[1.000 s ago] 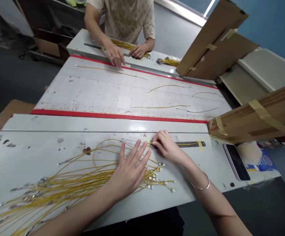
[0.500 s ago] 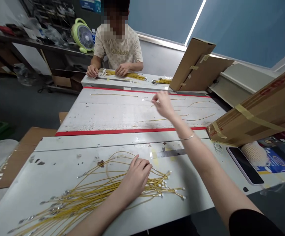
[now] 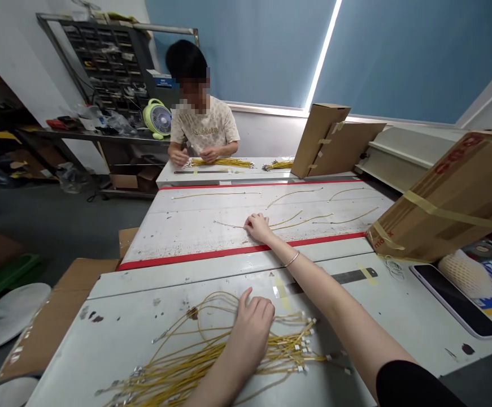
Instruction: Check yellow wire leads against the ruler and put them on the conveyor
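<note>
My right hand reaches over the pale belt, its fingertips pinched together on a thin yellow cable that lies along the surface and shows on its left side. Closer to me, my left hand rests on a loose bundle of yellow cables, fingers loosely bent and apart, gripping nothing that I can see. White connectors tip the bundle's right ends; metal terminals show at its left ends. Other single yellow cables lie spread out on the belt.
The belt has red edge strips. Across it, a co-worker handles more yellow cables. Cardboard panels stand at the right, near a phone. A dark metal strip is taped to the near table.
My right hand has come down and nearer, from the far part of the belt to its near half. My left hand stays on the bundle. The camera view has tilted upward.
</note>
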Tool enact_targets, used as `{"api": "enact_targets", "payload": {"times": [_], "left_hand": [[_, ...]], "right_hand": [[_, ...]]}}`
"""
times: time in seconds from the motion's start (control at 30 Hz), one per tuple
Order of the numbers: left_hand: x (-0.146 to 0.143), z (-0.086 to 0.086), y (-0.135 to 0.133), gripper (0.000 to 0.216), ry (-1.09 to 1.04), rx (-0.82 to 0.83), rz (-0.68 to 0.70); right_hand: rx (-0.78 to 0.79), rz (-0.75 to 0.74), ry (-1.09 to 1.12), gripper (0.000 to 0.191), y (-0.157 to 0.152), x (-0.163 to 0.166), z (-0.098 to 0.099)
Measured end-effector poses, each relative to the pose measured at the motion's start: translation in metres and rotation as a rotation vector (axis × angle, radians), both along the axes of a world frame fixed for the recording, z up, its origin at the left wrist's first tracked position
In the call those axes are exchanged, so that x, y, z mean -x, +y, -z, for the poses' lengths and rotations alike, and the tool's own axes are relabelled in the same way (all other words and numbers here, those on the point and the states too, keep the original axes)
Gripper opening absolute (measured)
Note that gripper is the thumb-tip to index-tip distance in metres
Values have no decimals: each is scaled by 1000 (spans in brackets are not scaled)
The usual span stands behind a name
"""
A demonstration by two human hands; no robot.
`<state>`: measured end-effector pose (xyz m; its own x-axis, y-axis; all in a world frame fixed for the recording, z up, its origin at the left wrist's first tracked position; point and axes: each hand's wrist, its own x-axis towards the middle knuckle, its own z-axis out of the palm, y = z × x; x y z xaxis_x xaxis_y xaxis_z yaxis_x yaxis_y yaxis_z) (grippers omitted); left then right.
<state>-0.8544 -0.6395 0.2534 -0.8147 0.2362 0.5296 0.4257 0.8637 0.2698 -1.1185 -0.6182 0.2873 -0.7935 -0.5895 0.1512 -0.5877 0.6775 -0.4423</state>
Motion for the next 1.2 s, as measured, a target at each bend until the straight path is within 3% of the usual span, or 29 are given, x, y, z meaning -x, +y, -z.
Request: {"api": "enact_targets", "payload": {"times": [0.17,0.37,0.5,0.6,0.77,0.93,1.03,1.2], "left_hand": [[4,-12,-11,19,4,-223,-103],[2,-17,-17,24,-11,-268,-99],[-2,-18,-9,24,-27,-241,-59],[-3,-17,-2,23,-54,-224,-39],[-5,-18,4,22,-41,-245,-13],[-5,-28,3,21,-14,-281,-35],[-4,-33,-1,19,-15,-260,-29],[-5,-43,-18,17,-40,-193,-27]], "right_hand": [[118,-148,-122,14,32,-29,-13],[197,-459,-568,25,126,-82,-32],[288,-457,-676,32,171,-110,-34],[295,-411,-609,27,178,-128,-28],[460,-363,-501,23,172,-151,-22],[623,-433,-805,25,171,-159,-18],[764,-270,-717,29,180,-150,-20],[898,154,-278,30,224,-118,-39]]}}
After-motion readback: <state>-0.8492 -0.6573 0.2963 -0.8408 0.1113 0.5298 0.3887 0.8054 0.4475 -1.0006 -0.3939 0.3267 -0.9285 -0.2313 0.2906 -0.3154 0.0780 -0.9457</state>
